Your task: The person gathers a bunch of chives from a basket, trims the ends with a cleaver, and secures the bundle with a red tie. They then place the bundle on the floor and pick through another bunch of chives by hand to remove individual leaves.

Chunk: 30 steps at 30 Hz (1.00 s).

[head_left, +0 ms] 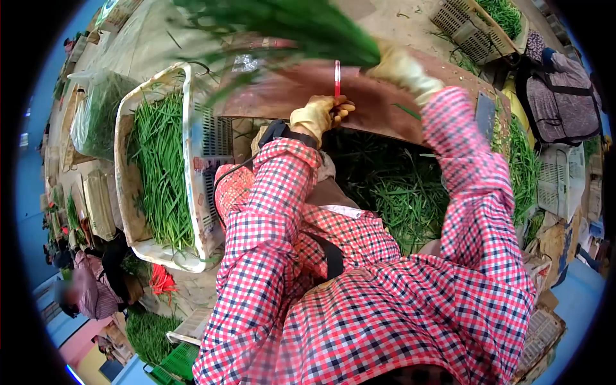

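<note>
long green bunch of slender leaves [321, 35]: at 12 o'clock, raised over the reddish-brown board [256, 93]. leaf ends spread towards 11 o'clock, blurred, swing likely. it is held near its narrow end, at 1 o'clock, by the right hand in a pale yellow glove [394, 67]; grip closed round the bunch, finger detail lost to blur.

narrow red-and-white strip [337, 77]: upright in view at 12 o'clock, lower end at the fingers of the left hand, also pale-gloved [314, 119]. fingers part-curled, low over the board; whether the strip is pinched or only touched cannot be told.

handling, as judged: bunch best gripped firmly at the narrow end, without the leaves being crushed; swing best kept short and clear of the crate rim; left fingers best kept low and out of the leaves' path; strip best kept flat and untwisted.

farther out: white plastic crate [189, 128] at 9 o'clock, long green leaves laid inside. loose dark-green leaves [407, 205] at 3 o'clock, below the board. clear bag of greens [109, 119] at 10. dark grey bag [558, 102] at 2. bright red strips [163, 280] and a co-worker in a striped top [96, 289] at 8.
</note>
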Tool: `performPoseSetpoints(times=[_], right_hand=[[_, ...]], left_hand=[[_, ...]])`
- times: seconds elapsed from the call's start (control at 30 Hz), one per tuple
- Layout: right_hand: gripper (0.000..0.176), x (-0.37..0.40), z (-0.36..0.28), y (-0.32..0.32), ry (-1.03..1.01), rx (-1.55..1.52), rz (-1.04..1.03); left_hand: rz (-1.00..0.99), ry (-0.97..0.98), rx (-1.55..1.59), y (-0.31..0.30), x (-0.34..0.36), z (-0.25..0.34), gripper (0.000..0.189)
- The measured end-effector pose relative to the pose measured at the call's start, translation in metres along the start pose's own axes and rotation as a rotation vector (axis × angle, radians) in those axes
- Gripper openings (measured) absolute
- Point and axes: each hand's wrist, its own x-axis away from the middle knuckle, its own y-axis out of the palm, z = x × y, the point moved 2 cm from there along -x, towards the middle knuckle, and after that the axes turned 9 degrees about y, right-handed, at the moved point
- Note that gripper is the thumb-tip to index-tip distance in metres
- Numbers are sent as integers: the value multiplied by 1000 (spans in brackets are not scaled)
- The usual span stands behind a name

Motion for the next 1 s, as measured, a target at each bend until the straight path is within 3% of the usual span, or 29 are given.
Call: performPoseSetpoints(times=[0.07,0.17,0.27,0.5,0.6,0.8,0.87,0.93,1.0], right_hand=[[63,-13,11,47,-56,180,-140],[48,-6,4,52,-68,392,-84],[37,0,9,47,-117,458,59],[40,-4,16,57,-166,519,158],[41,-5,11,61,-183,480,101],[37,-12,19,68,-261,551,125],[34,-9,17,67,-266,533,142],[32,-5,14,62,-223,530,114],[37,-5,13,61,-171,517,64]], left_hand=[[-15,-79,49,-11,-23,-12,23],[-26,-6,-25,-7,-9,-6,27],[-96,-51,-10,-12,-13,-7,31],[-23,-12,-51,-8,-18,-11,22],[-19,-25,-2,-8,-18,-12,20],[-39,4,-123,-5,2,-1,29],[-103,16,-117,-16,0,-6,39],[-77,133,-232,-12,55,29,42],[-245,134,-213,-33,59,53,45]])
